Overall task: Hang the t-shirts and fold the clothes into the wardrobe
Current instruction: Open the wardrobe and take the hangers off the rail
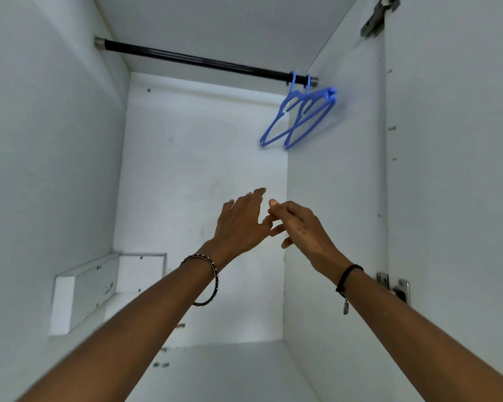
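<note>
— Blue hangers (317, 95): where do they hang?
— Two, on the black rail (198, 60), at its right end, just beside the right wall of the wardrobe (331, 184).
— And the hands?
— Both raised inside, below the hangers and apart from them, close together. The left hand (240, 224) has its fingers straight and spread; the right hand (302, 227) has its fingers loosely curled. Neither grips anything.

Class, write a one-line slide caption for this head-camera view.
An empty left hand and right hand reach into a white wardrobe, below two blue hangers on the dark rail.
</note>
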`<act>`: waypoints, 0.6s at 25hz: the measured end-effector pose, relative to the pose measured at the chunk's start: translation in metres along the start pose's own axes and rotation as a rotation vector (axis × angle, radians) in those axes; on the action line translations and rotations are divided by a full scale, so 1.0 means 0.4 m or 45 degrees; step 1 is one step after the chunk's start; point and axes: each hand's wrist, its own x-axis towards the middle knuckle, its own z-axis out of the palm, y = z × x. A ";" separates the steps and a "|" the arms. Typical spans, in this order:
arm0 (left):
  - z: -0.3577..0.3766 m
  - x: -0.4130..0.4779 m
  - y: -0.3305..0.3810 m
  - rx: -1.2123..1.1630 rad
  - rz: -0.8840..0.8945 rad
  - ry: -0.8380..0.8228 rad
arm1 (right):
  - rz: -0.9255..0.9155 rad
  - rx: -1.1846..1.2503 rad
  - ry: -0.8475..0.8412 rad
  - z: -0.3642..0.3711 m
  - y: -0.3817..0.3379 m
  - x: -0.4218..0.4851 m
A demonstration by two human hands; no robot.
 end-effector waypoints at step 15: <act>0.232 0.454 0.006 -0.210 0.092 0.006 | -0.157 -0.199 0.298 -0.113 0.123 0.474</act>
